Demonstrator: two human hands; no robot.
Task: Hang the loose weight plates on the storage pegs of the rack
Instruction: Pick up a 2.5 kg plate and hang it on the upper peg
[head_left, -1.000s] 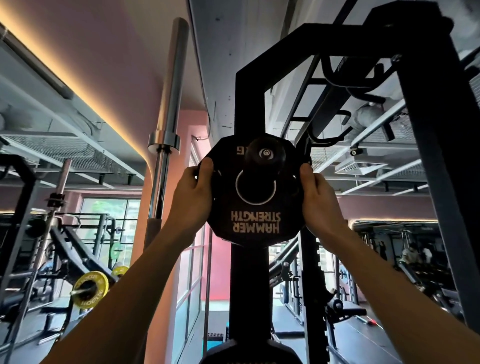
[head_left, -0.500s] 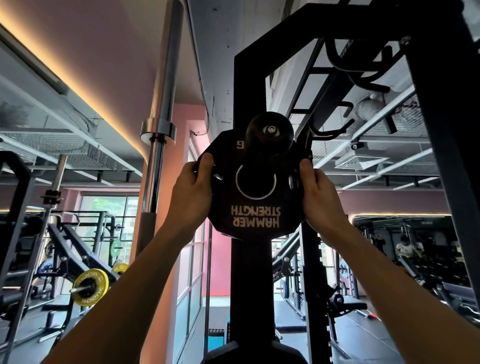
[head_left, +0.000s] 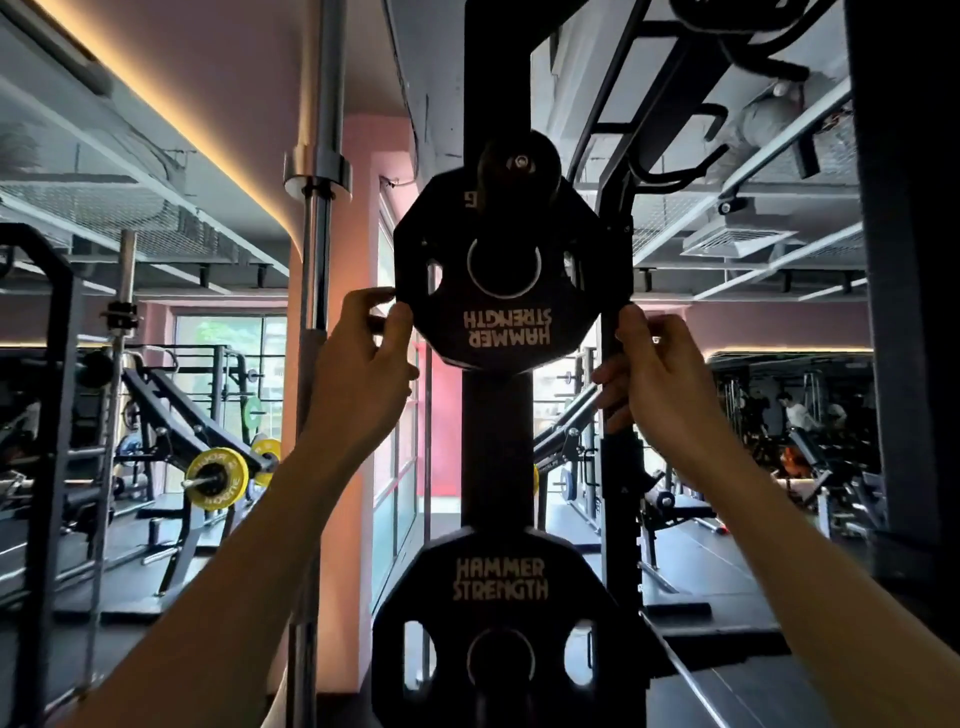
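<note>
1. Black rubber-faced upper plate (head_left: 506, 275) sits high on the rack upright (head_left: 497, 447), lettering upside down. The peg's end cap (head_left: 521, 162) shows above the centre hole, at the plate's top edge; whether the plate hangs on that peg cannot be told.
2. Your left hand (head_left: 363, 364) has thumb and fingertips curled at the plate's lower left edge, pinching lightly. Your right hand (head_left: 655, 364) is curled just beside the lower right edge; contact looks slight, and a real grip cannot be confirmed.
3. Judgement: you are seating or releasing. Keep both hands under the lower edges, confirm the weight rests on the peg, push the plate flat against the upright, then let go evenly.
4. Risk: a plate only partly seated could tip forward toward you.
5. Writing: "HAMMER STRENGTH" inverted on the upper plate, a partial "G" near its top. The lower plate (head_left: 501, 618), already stored, reads "HAMMER STRENGTH" upright.
</note>
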